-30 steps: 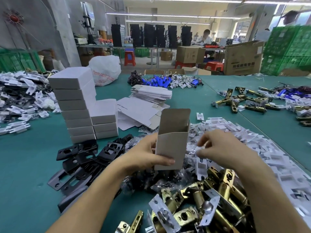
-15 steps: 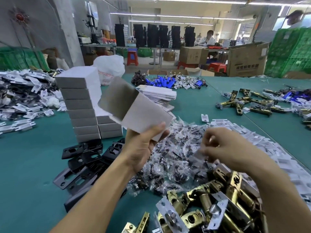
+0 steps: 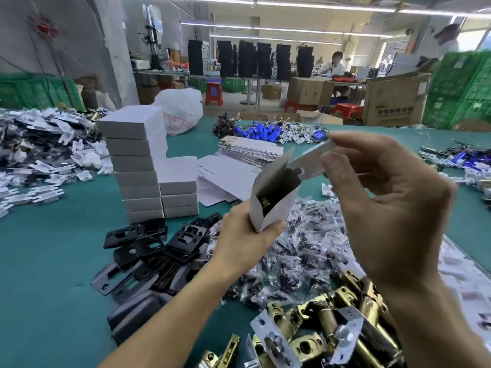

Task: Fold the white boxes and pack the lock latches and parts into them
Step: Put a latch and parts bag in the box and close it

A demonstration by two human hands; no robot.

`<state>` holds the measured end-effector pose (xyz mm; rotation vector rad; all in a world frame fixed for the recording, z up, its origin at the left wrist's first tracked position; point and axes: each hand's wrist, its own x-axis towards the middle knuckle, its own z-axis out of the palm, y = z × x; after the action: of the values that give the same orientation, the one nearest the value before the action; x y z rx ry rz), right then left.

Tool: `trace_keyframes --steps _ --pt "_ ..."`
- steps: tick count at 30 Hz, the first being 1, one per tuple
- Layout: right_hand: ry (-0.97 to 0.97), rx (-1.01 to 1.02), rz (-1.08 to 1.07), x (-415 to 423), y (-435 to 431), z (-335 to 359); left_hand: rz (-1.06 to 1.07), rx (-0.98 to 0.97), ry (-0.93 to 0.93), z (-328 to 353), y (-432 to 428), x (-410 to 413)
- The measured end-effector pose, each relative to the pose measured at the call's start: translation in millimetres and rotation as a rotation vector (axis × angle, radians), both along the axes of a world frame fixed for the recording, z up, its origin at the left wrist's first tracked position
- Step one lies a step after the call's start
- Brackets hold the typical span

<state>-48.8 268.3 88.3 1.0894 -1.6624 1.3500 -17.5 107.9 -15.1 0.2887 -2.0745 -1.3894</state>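
Here, left hand [image 3: 239,235] grips box [image 3: 275,205] — right hand [image 3: 385,208] pinches insert [image 3: 309,164] (stacks [image 3: 135,166] behind).

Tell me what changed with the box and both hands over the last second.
The right hand rose, pinching a white plastic part, up to the mouth of the white box. The left hand kept its hold on the box, tipping it so the mouth faces the part. The stacked boxes stayed put.

Print on cardboard box [image 3: 396,99] and plastic bag [image 3: 180,107] too blurred to read
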Motion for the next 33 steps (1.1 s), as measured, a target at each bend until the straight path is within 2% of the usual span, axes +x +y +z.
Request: trace_keyframes --steps 3,7,12,19,24,28,30,33 --pt "0.035 0.063 -0.038 1 -4 -1 0.032 0.004 -0.033 0 -1 2" --pt "-0.059 0.235 -0.075 -7 -18 -4 0.067 -0.038 -0.079 1 0 1" --pt "-0.081 0.381 -0.189 -18 -30 5 0.095 -0.046 -0.097 4 0 1" --pt "-0.285 0.674 -0.358 -24 -45 6 0.136 -0.067 -0.112 3 0 0" --pt "-0.386 0.995 -0.349 -33 -47 12 0.140 -0.094 -0.155 2 -3 -1" --pt "-0.359 1.156 -0.315 -34 -48 11 0.137 -0.127 -0.254 0 -5 1" --pt "-0.344 1.137 -0.279 -33 -48 8 0.133 -0.124 -0.270 0 -6 1" --pt "-0.302 0.860 -0.234 -30 -47 3 0.107 -0.092 -0.307 4 -6 4"
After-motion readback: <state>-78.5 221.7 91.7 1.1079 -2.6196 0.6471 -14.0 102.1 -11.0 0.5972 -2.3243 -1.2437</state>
